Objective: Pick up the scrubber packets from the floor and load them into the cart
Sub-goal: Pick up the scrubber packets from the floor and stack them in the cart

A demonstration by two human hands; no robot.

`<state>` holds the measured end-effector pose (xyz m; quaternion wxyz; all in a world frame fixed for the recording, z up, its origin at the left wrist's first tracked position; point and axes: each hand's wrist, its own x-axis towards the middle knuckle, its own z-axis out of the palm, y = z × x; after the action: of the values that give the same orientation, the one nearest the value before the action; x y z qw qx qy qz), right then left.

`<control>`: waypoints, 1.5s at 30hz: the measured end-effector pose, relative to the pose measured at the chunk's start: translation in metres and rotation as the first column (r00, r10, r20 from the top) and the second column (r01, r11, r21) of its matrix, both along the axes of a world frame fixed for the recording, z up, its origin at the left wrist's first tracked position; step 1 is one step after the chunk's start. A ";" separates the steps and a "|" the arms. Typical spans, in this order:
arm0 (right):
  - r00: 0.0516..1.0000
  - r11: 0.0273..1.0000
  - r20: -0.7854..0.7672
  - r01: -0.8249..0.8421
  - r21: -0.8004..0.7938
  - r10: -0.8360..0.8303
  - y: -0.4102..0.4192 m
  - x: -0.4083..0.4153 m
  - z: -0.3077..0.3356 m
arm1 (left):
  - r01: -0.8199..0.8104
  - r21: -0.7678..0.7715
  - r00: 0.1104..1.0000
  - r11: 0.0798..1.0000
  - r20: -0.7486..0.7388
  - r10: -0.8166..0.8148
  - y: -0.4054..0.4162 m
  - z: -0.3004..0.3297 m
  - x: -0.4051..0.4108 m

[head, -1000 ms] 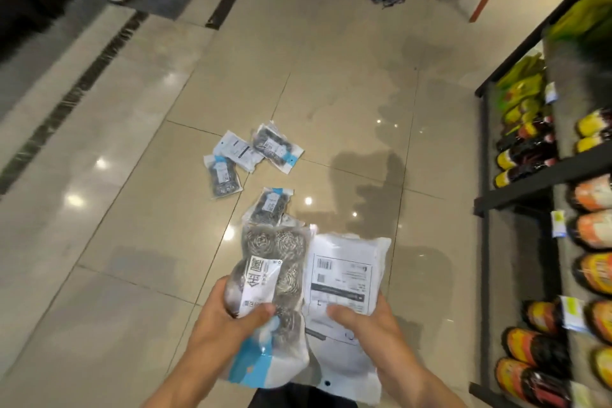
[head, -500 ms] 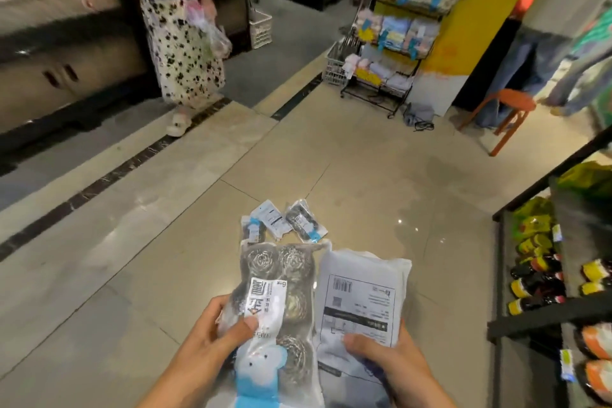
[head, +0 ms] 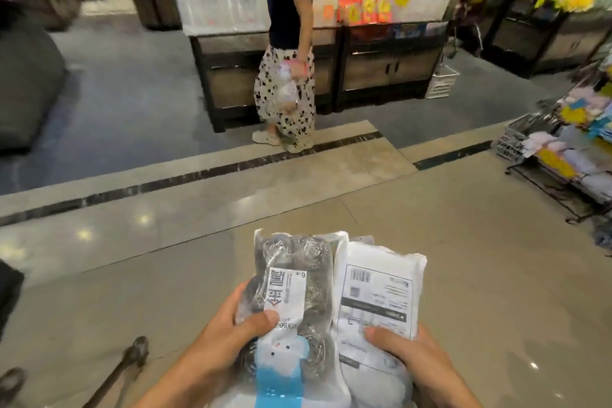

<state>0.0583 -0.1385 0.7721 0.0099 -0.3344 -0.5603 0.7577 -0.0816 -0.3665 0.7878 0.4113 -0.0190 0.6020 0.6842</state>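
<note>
Two scrubber packets are held up side by side, touching along their long edges, low in front of the person. The clear packet [head: 291, 295] on the left shows steel-wool coils through the plastic, with a white label and a blue patch lower down. The left hand [head: 228, 338] grips it, thumb pressed on the front just under the label and fingers curled behind. The white packet [head: 377, 288] on the right shows its printed back with a barcode; the right hand [head: 407, 354] holds it near the bottom, thumb on the front. The hands are apart, each clamped on its own packet.

Beyond them lies glossy beige floor [head: 463, 258] with a dark inlaid stripe. Further off a shopper [head: 288, 53] in a dark top and spotted skirt carries a plastic bag beside a dark wooden display counter [head: 381, 66]. A wire rack [head: 563, 159] of folded cloths stands at the right edge.
</note>
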 end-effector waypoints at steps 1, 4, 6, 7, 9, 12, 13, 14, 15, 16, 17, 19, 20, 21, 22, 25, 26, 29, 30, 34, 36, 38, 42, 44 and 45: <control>1.000 1.000 0.006 -0.026 0.013 0.026 0.000 -0.002 -0.004 | -0.034 0.014 0.999 0.999 0.004 0.034 -0.007 0.000 0.007; 0.992 0.991 -0.003 -0.129 0.034 0.129 -0.010 -0.018 -0.009 | -0.195 0.027 0.981 0.980 0.010 0.195 -0.037 -0.004 0.027; 0.971 0.970 -0.009 -0.240 0.031 0.241 -0.025 -0.032 -0.012 | -0.279 0.010 0.960 0.960 -0.006 0.279 -0.063 -0.007 0.039; 0.956 0.956 -0.020 -0.292 0.019 0.293 -0.035 -0.039 -0.013 | -0.324 0.002 0.946 0.946 -0.018 0.324 -0.075 -0.006 0.046; 0.932 0.932 -0.022 -0.362 -0.011 0.362 -0.057 -0.050 -0.016 | -0.417 -0.006 0.908 0.909 -0.051 0.417 -0.100 -0.001 0.060; 0.883 0.882 -0.019 -0.469 -0.050 0.468 -0.093 -0.064 -0.018 | -0.552 -0.029 0.834 0.834 -0.050 0.550 -0.140 -0.001 0.081; 0.856 0.854 -0.018 -0.517 -0.053 0.517 -0.106 -0.068 -0.019 | -0.585 -0.039 0.811 0.810 -0.040 0.584 -0.152 0.004 0.089; 0.826 0.825 -0.014 -0.563 -0.044 0.563 -0.120 -0.072 -0.020 | -0.623 -0.044 0.782 0.781 -0.042 0.622 -0.166 0.004 0.096; 0.797 0.796 -0.007 -0.604 -0.029 0.604 -0.135 -0.077 -0.020 | -0.665 -0.053 0.747 0.745 -0.050 0.663 -0.181 0.005 0.105; 0.770 0.770 -0.002 -0.638 -0.017 0.638 -0.151 -0.079 -0.020 | -0.696 -0.061 0.718 0.716 -0.062 0.693 -0.193 0.008 0.112; 0.741 0.741 0.005 -0.672 -0.012 0.672 -0.169 -0.081 -0.019 | -0.737 -0.072 0.676 0.672 -0.067 0.734 -0.206 0.012 0.122; 0.674 0.675 0.029 -0.738 -0.018 0.738 -0.210 -0.082 -0.016 | -0.826 -0.078 0.562 0.558 -0.043 0.826 -0.235 0.019 0.141; 0.642 0.643 0.033 -0.766 -0.024 0.766 -0.232 -0.081 -0.015 | -0.852 -0.081 0.521 0.517 -0.033 0.853 -0.250 0.022 0.152; 0.606 0.607 0.030 -0.794 -0.031 0.795 -0.254 -0.079 -0.015 | -0.877 -0.070 0.478 0.475 -0.043 0.877 -0.268 0.025 0.165; 0.566 0.566 0.029 -0.823 -0.033 0.824 -0.277 -0.076 -0.014 | -0.890 -0.064 0.453 0.451 -0.027 0.891 -0.289 0.022 0.177; 0.448 0.448 0.014 -0.894 0.001 0.894 -0.347 -0.063 -0.011 | -0.934 -0.106 0.352 0.342 -0.092 0.931 -0.349 0.024 0.217; 0.426 0.426 0.001 -0.905 0.002 0.905 -0.369 -0.058 -0.009 | -0.941 -0.084 0.334 0.327 -0.093 0.938 -0.366 0.028 0.226; 0.384 0.385 0.013 -0.923 -0.030 0.923 -0.428 -0.042 -0.006 | -0.969 -0.057 0.246 0.242 -0.097 0.964 -0.411 0.037 0.256; 0.364 0.364 0.016 -0.930 -0.055 0.931 -0.445 -0.037 -0.006 | -0.967 -0.033 0.254 0.252 -0.098 0.962 -0.424 0.035 0.265; 0.316 0.317 0.042 -0.948 -0.037 0.948 -0.495 -0.023 -0.002 | -0.958 -0.009 0.284 0.286 -0.158 0.946 -0.470 0.026 0.287; 0.356 0.360 0.094 -0.932 -0.028 0.930 -0.510 -0.023 -0.001 | -0.955 -0.003 0.292 0.296 -0.164 0.942 -0.487 0.024 0.287; 0.372 0.381 0.146 -0.924 -0.039 0.917 -0.521 -0.026 0.001 | -0.952 -0.022 0.306 0.306 -0.152 0.940 -0.502 0.018 0.281; 0.416 0.434 0.200 -0.899 -0.058 0.887 -0.539 -0.051 -0.006 | -0.918 -0.110 0.396 0.382 -0.173 0.902 -0.529 0.012 0.246; 0.444 0.468 0.205 -0.879 -0.087 0.872 -0.546 -0.069 -0.011 | -0.903 -0.120 0.428 0.413 -0.160 0.889 -0.543 0.008 0.226; 0.453 0.480 0.212 -0.872 -0.099 0.866 -0.549 -0.080 -0.015 | -0.896 -0.128 0.441 0.425 -0.153 0.884 -0.549 0.006 0.214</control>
<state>-0.0217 -0.6872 0.7567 -0.4394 -0.0879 -0.6581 0.6050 0.1319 -0.9157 0.7939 -0.0345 -0.3516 0.5757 0.7374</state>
